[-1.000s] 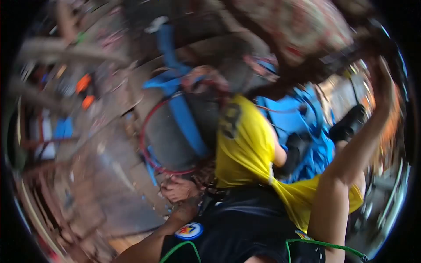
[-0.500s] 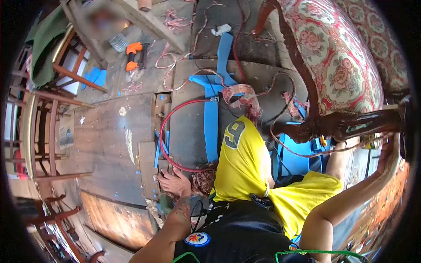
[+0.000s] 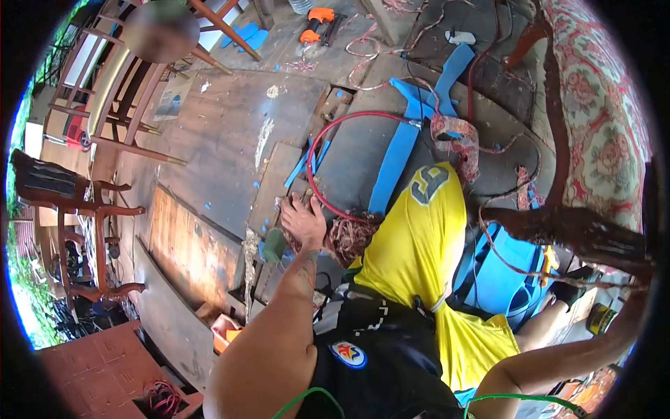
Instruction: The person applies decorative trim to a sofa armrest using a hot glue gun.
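My left hand [image 3: 304, 220] lies on the floor with its fingers spread, holding nothing. Close by are the end of a curved red hose [image 3: 312, 157] and a tangled heap of reddish strips [image 3: 352, 237]. A small green cup-like object [image 3: 275, 246] sits by the wrist. On the right, my right forearm [image 3: 593, 356] reaches toward the dark wooden frame [image 3: 593, 237] of a floral upholstered chair [image 3: 600, 133]. The right hand's fingers are lost at the dark image edge. A thin braided cord [image 3: 516, 264] runs past the chair frame toward that arm.
Blue strips [image 3: 395, 164] cross the floor ahead of me. An orange and black power tool [image 3: 321, 26] lies at the top. Wooden chairs [image 3: 115, 202] stand at the left, near a reddish box [image 3: 98, 363]. Blue material [image 3: 499, 269] is between my legs.
The view has turned left and down, bringing the reddish box and more chairs into sight. My left hand stays spread on the floor; the right arm still reaches toward the chair.
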Motion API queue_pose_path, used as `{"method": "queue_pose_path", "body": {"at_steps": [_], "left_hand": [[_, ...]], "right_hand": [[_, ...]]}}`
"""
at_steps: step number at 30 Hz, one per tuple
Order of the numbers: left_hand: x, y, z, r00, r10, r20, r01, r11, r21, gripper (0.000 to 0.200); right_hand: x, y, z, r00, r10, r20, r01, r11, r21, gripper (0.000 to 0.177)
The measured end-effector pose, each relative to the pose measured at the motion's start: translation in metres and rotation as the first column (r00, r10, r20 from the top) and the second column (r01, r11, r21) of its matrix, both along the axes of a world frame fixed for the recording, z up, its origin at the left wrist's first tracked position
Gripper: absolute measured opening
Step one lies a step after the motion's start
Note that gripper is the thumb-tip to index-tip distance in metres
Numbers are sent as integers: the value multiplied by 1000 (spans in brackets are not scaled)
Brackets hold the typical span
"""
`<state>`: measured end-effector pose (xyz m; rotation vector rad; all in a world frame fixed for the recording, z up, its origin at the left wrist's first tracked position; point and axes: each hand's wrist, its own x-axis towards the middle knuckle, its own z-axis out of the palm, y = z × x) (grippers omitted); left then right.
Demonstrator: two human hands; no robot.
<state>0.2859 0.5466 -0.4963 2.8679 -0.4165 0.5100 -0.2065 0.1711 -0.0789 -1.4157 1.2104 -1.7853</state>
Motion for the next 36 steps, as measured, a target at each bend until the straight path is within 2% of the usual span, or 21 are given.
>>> {"method": "queue_pose_path", "body": {"at_steps": [4, 5, 6, 7, 8, 9, 10, 12, 14, 16, 18, 22, 23, 25, 26, 27, 28, 30, 32, 34, 36], "left_hand": [[-3, -4, 22, 997, 40, 68, -49, 990, 134, 49], [-6, -22, 58, 934, 256, -248, -198, 952, 235, 45], [-11, -21, 73, 969, 14, -249, 10, 996, 94, 40], [-2, -19, 54, 901, -247, -358, 9, 833, -553, 35], [12, -28, 35, 774, -531, -344, -169, 350, -922, 34], [24, -40, 42, 918, -369, -145, 169, 694, -700, 35], [29, -37, 52, 949, -256, 182, 296, 924, -243, 36], [39, -82, 73, 783, -622, 29, 234, 251, -939, 32], [-13, -115, 174, 766, -597, -239, 160, 536, -829, 28], [-26, -154, 180, 846, -533, 16, 380, 582, -719, 30], [-57, -165, 183, 801, -594, -71, 414, 636, -651, 33], [-108, -184, 166, 631, -706, 322, 769, 511, -385, 32], [-105, -179, 155, 615, -715, 331, 780, 490, -390, 32], [-87, -185, 138, 598, -738, -313, 475, 641, -603, 39], [-68, -194, 165, 585, -569, -578, 483, 817, -315, 46], [-56, -204, 163, 720, -625, -302, 473, 760, -446, 43], [-25, -220, 167, 657, -748, -98, 610, 603, -514, 36], [-48, -249, 260, 537, -838, -95, 310, 301, -902, 29], [-70, -270, 354, 547, -836, -40, 515, 374, -771, 26], [-88, -299, 412, 159, -891, 426, 721, -190, -666, 25], [-163, -307, 484, 28, -790, 612, 703, -420, -574, 26]], "right_hand": [[-37, -37, -36, 994, 99, 48, -101, 994, 33, 25], [-64, -47, -51, 979, 187, 78, -192, 980, 60, 27], [-38, -29, -47, 987, 114, -111, -120, 992, -41, 26], [1, -10, -36, 926, -71, -371, -15, 974, -225, 26], [23, 1, -25, 857, -209, -471, 37, 937, -348, 27], [36, 10, -12, 885, -212, -414, 54, 931, -362, 27], [40, 5, -23, 940, 209, 271, -186, 977, -108, 26], [42, 12, -20, 969, 108, 224, -93, 993, -78, 34], [26, -1, -30, 980, 181, 82, -170, 977, -129, 34], [9, -21, -43, 972, 209, -105, -228, 948, -221, 36], [-15, -44, -49, 911, 377, 167, -360, 925, -122, 41], [1, -32, -44, 965, 234, 118, -216, 965, -148, 38], [4, -25, -44, 973, 184, -141, -215, 946, -243, 37], [16, 1, -29, 762, -235, -604, -94, 882, -463, 29], [24, 11, -22, 579, -479, -660, -54, 785, -617, 26], [24, 9, -30, 736, -353, -578, 17, 862, -506, 23], [46, 26, -11, 995, 76, -63, -86, 980, -178, 18], [57, 24, -12, 942, 206, 263, -155, 967, -203, 13], [56, 21, -15, 946, 196, 257, -143, 967, -209, 19], [66, 20, -18, 935, 186, 302, -115, 964, -238, 19], [63, 27, -15, 920, 223, 322, -171, 968, -181, 19]]}}
